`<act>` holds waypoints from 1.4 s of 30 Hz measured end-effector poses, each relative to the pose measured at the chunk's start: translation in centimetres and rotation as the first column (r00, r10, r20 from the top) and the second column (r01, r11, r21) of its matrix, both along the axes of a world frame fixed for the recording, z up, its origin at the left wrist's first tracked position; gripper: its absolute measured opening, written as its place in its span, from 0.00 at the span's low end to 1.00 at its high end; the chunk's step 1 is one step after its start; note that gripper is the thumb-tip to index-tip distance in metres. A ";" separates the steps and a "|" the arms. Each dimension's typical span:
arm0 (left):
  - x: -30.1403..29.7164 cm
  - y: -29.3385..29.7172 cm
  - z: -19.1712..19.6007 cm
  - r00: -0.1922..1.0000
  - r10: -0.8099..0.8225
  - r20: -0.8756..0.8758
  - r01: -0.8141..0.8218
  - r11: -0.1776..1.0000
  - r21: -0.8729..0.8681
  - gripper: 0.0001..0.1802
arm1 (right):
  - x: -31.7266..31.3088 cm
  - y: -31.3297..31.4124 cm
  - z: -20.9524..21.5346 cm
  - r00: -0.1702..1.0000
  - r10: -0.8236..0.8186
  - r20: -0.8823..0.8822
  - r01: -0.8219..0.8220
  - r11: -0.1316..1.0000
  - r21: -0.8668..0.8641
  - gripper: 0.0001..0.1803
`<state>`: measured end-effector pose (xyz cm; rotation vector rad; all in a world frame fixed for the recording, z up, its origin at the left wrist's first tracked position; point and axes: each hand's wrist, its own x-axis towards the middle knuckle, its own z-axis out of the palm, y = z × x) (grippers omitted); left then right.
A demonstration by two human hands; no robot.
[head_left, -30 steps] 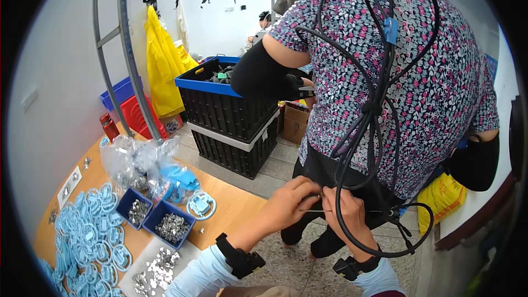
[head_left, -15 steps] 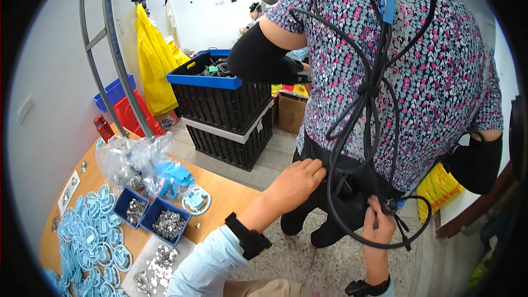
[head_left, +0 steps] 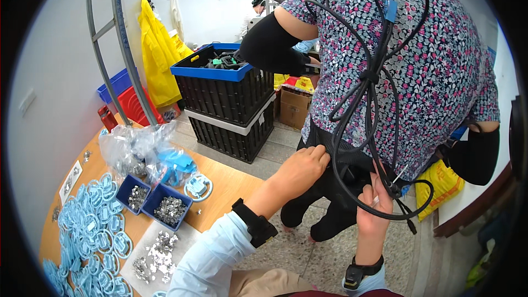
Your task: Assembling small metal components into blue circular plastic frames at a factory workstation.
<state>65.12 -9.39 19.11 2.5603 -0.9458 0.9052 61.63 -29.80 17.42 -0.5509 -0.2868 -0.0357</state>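
A co-worker in a floral shirt (head_left: 407,104) stands in front of me, back turned. Tied black cables (head_left: 367,77) hang down that back and loop out at the waist. My left hand (head_left: 301,169) is closed, its fingertips pinching the edge of a black mesh waist pouch (head_left: 347,158) at the co-worker's lower back. On the pouch's right side, my right hand (head_left: 375,206) is raised beside the cable loop with its fingers bent. Something small and whitish shows at those fingers, too small to name. The loop partly covers this hand.
On the wooden table (head_left: 225,184) at left lie light-blue plastic rings (head_left: 91,231), two blue bins (head_left: 168,210) of small metal parts and clear plastic bags (head_left: 129,146). Stacked black crates (head_left: 223,96) stand beyond. A yellow bag (head_left: 440,184) lies at right.
My right hand has moved up toward the pouch, and its palm now shows more. My left hand has risen slightly and still pinches the pouch edge. The cable loop has lifted.
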 end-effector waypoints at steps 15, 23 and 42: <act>-1.2 -1.1 -1.6 0.890 -0.084 -0.448 -0.244 0.742 -0.624 0.18 | -3.4 0.6 -0.5 0.998 -0.053 0.036 0.065 0.807 -0.588 0.17; -1.5 -1.7 -2.1 0.892 -0.078 -0.446 -0.203 0.813 -0.546 0.12 | -1.7 -0.4 -0.5 0.986 -0.156 -0.052 0.123 0.909 -0.397 0.26; -0.8 -2.6 -1.9 0.820 -0.280 -0.499 -0.110 0.779 -0.618 0.08 | 0.2 0.5 0.2 0.996 -0.056 0.066 0.057 0.998 -0.007 0.10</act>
